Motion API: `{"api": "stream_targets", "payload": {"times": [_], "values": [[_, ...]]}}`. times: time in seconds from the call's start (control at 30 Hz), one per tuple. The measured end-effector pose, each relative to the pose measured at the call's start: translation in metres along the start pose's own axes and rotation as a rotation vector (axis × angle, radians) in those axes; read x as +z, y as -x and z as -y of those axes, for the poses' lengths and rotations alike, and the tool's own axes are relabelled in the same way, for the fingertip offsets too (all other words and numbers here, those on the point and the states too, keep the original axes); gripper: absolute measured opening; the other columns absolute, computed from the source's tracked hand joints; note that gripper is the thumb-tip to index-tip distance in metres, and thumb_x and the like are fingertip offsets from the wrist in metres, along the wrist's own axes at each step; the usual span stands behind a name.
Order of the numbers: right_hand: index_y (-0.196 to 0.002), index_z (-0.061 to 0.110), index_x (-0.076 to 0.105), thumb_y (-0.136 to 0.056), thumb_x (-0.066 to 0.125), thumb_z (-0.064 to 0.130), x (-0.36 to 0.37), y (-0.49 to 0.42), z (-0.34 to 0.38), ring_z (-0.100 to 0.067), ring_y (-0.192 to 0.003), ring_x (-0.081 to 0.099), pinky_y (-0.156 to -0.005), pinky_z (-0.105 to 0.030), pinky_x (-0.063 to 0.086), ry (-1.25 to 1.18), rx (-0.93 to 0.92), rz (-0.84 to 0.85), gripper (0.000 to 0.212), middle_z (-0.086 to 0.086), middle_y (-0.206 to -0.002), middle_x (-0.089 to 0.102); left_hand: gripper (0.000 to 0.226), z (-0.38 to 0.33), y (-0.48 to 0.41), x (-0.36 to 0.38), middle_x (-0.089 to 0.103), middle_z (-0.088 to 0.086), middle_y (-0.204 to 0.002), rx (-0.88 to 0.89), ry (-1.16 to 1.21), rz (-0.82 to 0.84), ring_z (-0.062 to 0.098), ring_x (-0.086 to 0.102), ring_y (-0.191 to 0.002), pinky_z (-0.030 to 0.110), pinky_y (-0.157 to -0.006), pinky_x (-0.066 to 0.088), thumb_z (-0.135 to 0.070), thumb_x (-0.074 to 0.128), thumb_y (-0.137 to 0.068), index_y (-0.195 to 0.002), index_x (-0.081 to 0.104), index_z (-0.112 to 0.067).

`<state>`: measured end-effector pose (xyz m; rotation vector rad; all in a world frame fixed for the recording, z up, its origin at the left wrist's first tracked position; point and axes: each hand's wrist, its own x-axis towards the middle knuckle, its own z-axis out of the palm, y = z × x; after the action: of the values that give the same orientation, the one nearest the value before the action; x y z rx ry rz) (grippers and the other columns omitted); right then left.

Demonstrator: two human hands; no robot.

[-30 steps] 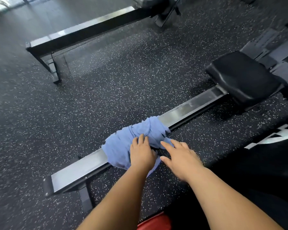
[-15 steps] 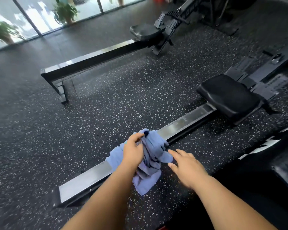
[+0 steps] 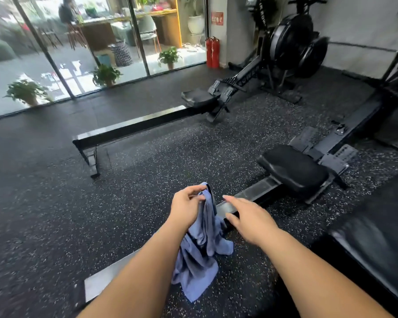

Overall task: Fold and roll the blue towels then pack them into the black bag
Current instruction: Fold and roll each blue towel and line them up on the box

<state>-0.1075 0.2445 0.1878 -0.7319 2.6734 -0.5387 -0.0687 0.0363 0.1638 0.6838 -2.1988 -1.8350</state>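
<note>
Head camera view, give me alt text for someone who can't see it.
A person's left hand grips a crumpled blue towel by its top, letting it hang by a rowing machine's metal rail, while the open right hand hovers beside it. The floor is speckled black gym rubber.

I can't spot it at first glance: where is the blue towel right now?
In the head view, low and centre: the blue towel hangs bunched from the left hand, in front of the metal rail, with the right hand open beside it.

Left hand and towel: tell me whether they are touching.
Touching. The head view shows the left hand pinching the top of the towel, and the rest of the cloth hangs down from its fingers.
</note>
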Motion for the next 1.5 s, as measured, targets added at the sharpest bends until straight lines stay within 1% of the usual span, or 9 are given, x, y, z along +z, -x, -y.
{"api": "stream_targets", "payload": {"times": [0.07, 0.23, 0.47, 0.67, 0.83, 0.93, 1.1, 1.37, 1.5], "values": [[-0.159, 0.049, 0.029, -0.104, 0.057, 0.045, -0.019, 0.005, 0.007, -0.024, -0.137, 0.052, -0.105, -0.045, 0.049, -0.035, 0.002, -0.057, 0.062, 0.01, -0.155, 0.05, 0.04, -0.022, 0.011, 0.006, 0.077, -0.003, -0.12, 0.035, 0.062, 0.038, 0.004, 0.074, -0.095, 0.018, -0.087, 0.058, 0.017, 0.057, -0.095, -0.112, 0.078, -0.012], [-0.156, 0.047, 0.039, -0.094, 0.072, 0.048, -0.061, 0.017, 0.013, -0.015, -0.111, 0.065, -0.098, -0.039, 0.052, -0.198, 0.004, -0.213, 0.07, 0.021, -0.121, 0.068, 0.045, -0.072, 0.032, 0.023, 0.079, 0.006, -0.114, 0.11, 0.195, 0.137, 0.025, 0.075, -0.106, 0.036, -0.094, 0.061, 0.022, 0.057, -0.088, -0.116, 0.078, -0.007], [-0.131, 0.046, 0.066, -0.088, 0.081, 0.034, -0.112, 0.052, 0.001, -0.009, -0.088, 0.067, -0.086, -0.036, 0.056, -0.172, 0.017, -0.426, 0.047, 0.019, -0.083, 0.07, 0.042, -0.118, 0.062, 0.06, 0.081, 0.008, -0.101, 0.213, 0.262, 0.282, 0.014, 0.077, -0.09, 0.02, -0.077, 0.057, 0.023, 0.059, -0.089, -0.113, 0.074, -0.008], [-0.109, 0.045, 0.078, -0.09, 0.072, 0.023, -0.153, 0.098, -0.013, -0.011, -0.089, 0.068, -0.083, -0.034, 0.057, -0.183, 0.064, -0.572, 0.029, 0.017, -0.091, 0.075, 0.046, -0.145, 0.085, 0.089, 0.081, 0.003, -0.098, 0.415, 0.164, 0.312, 0.015, 0.076, -0.097, 0.023, -0.092, 0.057, 0.019, 0.06, -0.091, -0.129, 0.064, -0.007], [-0.084, 0.055, 0.074, -0.093, 0.071, 0.019, -0.193, 0.14, -0.033, 0.003, -0.084, 0.066, -0.077, -0.025, 0.053, -0.268, 0.076, -0.682, 0.037, 0.024, -0.089, 0.075, 0.05, -0.164, 0.103, 0.126, 0.078, -0.006, -0.1, 0.486, 0.048, 0.342, 0.009, 0.071, -0.085, 0.026, -0.089, 0.058, -0.001, 0.077, -0.086, -0.126, 0.064, -0.027], [-0.097, 0.045, 0.077, -0.096, 0.072, 0.015, -0.215, 0.172, -0.049, 0.009, -0.08, 0.064, -0.076, -0.019, 0.049, -0.354, 0.077, -0.754, 0.03, 0.026, -0.087, 0.072, 0.046, -0.164, 0.114, 0.154, 0.073, -0.017, -0.102, 0.55, -0.194, 0.339, 0.003, 0.069, -0.088, 0.022, -0.086, 0.055, -0.024, 0.085, -0.08, -0.12, 0.067, -0.036], [-0.106, 0.04, 0.079, -0.098, 0.07, 0.02, -0.239, 0.227, -0.087, 0.001, -0.077, 0.064, -0.067, -0.013, 0.045, -0.355, 0.145, -0.865, 0.023, 0.019, -0.088, 0.073, 0.015, -0.168, 0.135, 0.201, 0.071, -0.021, -0.09, 0.614, -0.453, 0.281, 0.005, 0.067, -0.085, 0.027, -0.079, 0.052, -0.029, 0.076, -0.086, -0.1, 0.073, -0.034], [-0.102, 0.041, 0.079, -0.097, 0.067, 0.02, -0.262, 0.327, -0.146, -0.005, -0.067, 0.066, -0.059, -0.02, 0.049, -0.322, 0.388, -1.02, 0.024, 0.017, -0.079, 0.074, 0.012, -0.233, 0.166, 0.274, 0.073, -0.012, -0.105, 0.843, -0.433, 0.313, 0.014, 0.067, -0.096, 0.03, -0.083, 0.049, -0.03, 0.067, -0.096, -0.104, 0.075, -0.032], [-0.111, 0.034, 0.079, -0.097, 0.067, 0.018, -0.282, 0.371, -0.164, 0.007, -0.078, 0.064, -0.062, -0.001, 0.039, -0.267, 0.442, -1.164, 0.025, 0.021, -0.088, 0.072, 0.015, -0.287, 0.191, 0.312, 0.07, -0.008, -0.109, 0.996, -0.321, 0.337, 0.015, 0.065, -0.1, 0.03, -0.088, 0.048, -0.026, 0.065, -0.098, -0.107, 0.076, -0.031]]}}
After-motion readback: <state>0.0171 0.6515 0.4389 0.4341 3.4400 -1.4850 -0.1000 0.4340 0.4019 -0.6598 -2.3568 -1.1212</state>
